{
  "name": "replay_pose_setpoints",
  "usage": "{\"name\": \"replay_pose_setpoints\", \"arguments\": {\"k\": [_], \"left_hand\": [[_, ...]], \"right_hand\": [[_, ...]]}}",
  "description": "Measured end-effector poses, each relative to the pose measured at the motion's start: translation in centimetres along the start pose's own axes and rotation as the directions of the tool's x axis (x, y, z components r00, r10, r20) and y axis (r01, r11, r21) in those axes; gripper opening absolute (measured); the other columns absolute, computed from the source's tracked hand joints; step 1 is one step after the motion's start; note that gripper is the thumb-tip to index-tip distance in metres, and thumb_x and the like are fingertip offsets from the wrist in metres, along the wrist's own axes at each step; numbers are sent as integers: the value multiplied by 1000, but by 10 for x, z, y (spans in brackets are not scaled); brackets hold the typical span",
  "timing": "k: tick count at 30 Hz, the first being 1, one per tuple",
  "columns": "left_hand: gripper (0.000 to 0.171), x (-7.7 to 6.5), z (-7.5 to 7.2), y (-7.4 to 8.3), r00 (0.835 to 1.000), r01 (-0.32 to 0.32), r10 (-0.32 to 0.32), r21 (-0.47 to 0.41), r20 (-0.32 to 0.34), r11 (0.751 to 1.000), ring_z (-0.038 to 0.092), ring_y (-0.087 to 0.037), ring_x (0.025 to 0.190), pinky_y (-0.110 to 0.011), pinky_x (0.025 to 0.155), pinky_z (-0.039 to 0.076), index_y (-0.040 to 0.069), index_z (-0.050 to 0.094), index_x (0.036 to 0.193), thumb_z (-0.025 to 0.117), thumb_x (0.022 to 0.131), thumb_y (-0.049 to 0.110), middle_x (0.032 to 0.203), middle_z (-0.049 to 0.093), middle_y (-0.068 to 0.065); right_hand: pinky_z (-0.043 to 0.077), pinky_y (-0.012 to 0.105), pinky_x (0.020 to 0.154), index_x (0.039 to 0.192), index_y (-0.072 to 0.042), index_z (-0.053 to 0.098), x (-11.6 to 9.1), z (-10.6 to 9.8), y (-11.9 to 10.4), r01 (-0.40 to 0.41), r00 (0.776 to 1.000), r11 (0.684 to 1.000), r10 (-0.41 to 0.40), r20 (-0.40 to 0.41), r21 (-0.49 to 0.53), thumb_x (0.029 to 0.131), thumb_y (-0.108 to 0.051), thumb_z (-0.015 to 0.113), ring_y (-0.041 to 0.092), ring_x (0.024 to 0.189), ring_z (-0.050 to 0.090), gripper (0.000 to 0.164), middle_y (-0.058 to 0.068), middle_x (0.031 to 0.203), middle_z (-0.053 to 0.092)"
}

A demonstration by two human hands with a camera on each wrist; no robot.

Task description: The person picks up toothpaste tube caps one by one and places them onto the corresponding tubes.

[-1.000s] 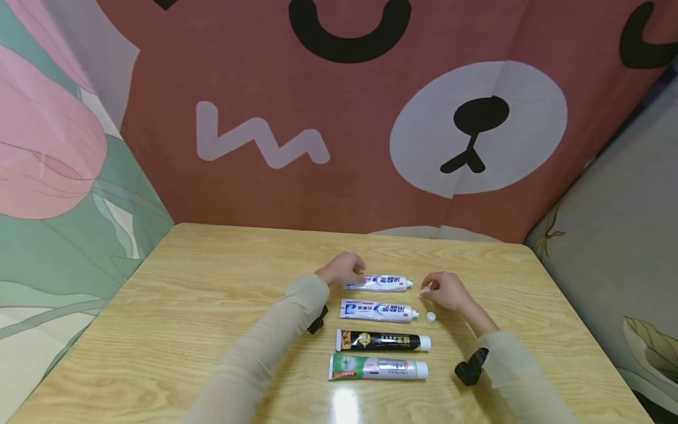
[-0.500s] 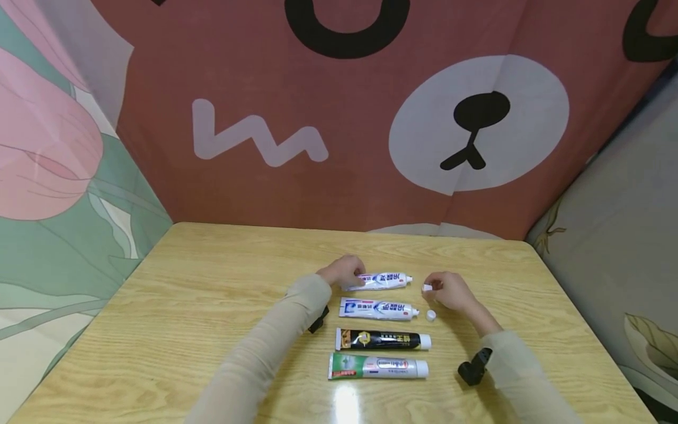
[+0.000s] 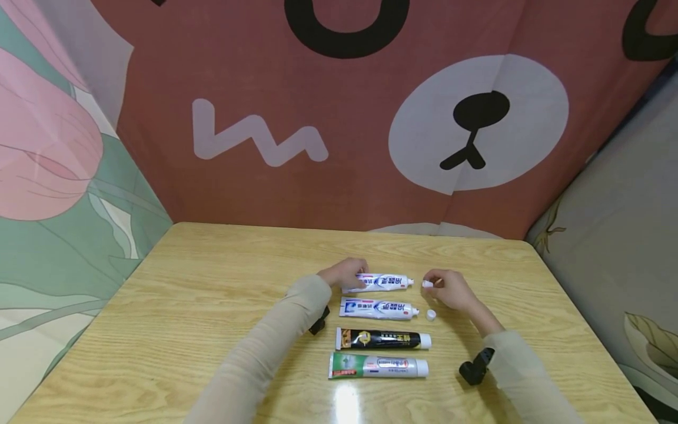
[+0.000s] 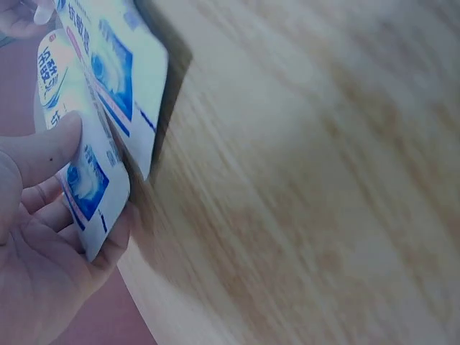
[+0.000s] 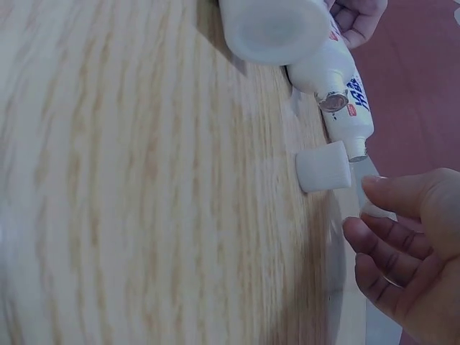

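My left hand (image 3: 344, 273) holds the flat end of the farthest toothpaste tube (image 3: 386, 282), white with blue lettering; in the left wrist view the thumb (image 4: 54, 147) lies across its face. That tube's nozzle is bare and points right. My right hand (image 3: 450, 290) pinches a small white cap (image 3: 427, 284) between thumb and fingers, a short gap from the nozzle. A matching toothpaste tube (image 3: 376, 308) lies just nearer, also uncapped. Beside its nozzle a loose white cap (image 5: 323, 167) sits on the table.
Nearer the front lie a black toothpaste tube (image 3: 381, 340) and a green and silver toothpaste tube (image 3: 376, 366), both with white caps on. All lie on a wooden table (image 3: 238, 253). Behind it hangs a printed cloth (image 3: 265, 194). Black cameras (image 3: 475, 366) sit on both wrists.
The right hand has lifted the pinched cap slightly, and the cap shows more clearly now. The tube in the left hand has turned a little, with its lettering more in view.
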State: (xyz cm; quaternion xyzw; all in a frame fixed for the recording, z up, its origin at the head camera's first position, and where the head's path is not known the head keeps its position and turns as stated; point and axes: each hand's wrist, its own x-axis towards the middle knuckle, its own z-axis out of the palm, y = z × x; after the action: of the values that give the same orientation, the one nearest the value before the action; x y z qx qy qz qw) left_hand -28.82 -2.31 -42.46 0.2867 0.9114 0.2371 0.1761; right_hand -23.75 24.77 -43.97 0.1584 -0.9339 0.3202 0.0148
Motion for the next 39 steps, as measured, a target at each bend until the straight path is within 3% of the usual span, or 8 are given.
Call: {"name": "replay_pose_setpoints", "arguments": {"k": [5, 19, 26, 33, 39], "left_hand": [[26, -1, 1, 0, 1000, -21, 21, -29, 5, 999, 52, -22, 103, -31, 88, 42, 3, 56, 109, 62, 86, 10, 108, 56, -8], [25, 3, -1, -6, 994, -95, 93, -43, -51, 995, 52, -17, 98, -28, 86, 43, 4, 57, 107, 64, 85, 10, 105, 58, -5], [20, 2, -2, -3, 995, -87, 86, -33, -56, 996, 51, -13, 91, -27, 83, 43, 6, 57, 103, 64, 85, 9, 100, 58, -2], [21, 1, -2, 0, 994, -100, 97, -55, -53, 993, 52, -14, 96, -28, 87, 43, 6, 58, 104, 64, 85, 8, 103, 59, -4], [18, -1, -3, -1, 992, -120, 114, -129, -54, 984, 52, -13, 93, -27, 84, 43, 6, 58, 102, 63, 85, 7, 99, 58, -1]], "right_hand": [[46, 26, 52, 105, 3, 63, 0, 0, 1, 39, 999, 999, -39, 4, -3, 85, -3, 60, 18, 69, 59, 21, 14, 88, 62], [50, 36, 63, 90, -1, 60, -2, -1, -1, 17, 1000, 999, -16, -24, 30, 80, -2, 66, 27, 77, 61, 12, 12, 86, 64], [51, 35, 67, 98, 0, 58, -2, 1, -2, -47, 999, 982, 51, -19, 182, 86, -8, 62, 33, 91, 62, 15, 21, 98, 64], [48, 35, 56, 103, 3, 56, -3, 2, -8, -27, 1000, 964, 30, -8, 265, 92, -11, 53, 28, 71, 64, 19, 20, 83, 66], [52, 37, 64, 106, 9, 53, -4, 1, -15, -82, 997, 928, 73, 40, 364, 95, -12, 48, 31, 73, 65, 24, 24, 86, 65]]}}
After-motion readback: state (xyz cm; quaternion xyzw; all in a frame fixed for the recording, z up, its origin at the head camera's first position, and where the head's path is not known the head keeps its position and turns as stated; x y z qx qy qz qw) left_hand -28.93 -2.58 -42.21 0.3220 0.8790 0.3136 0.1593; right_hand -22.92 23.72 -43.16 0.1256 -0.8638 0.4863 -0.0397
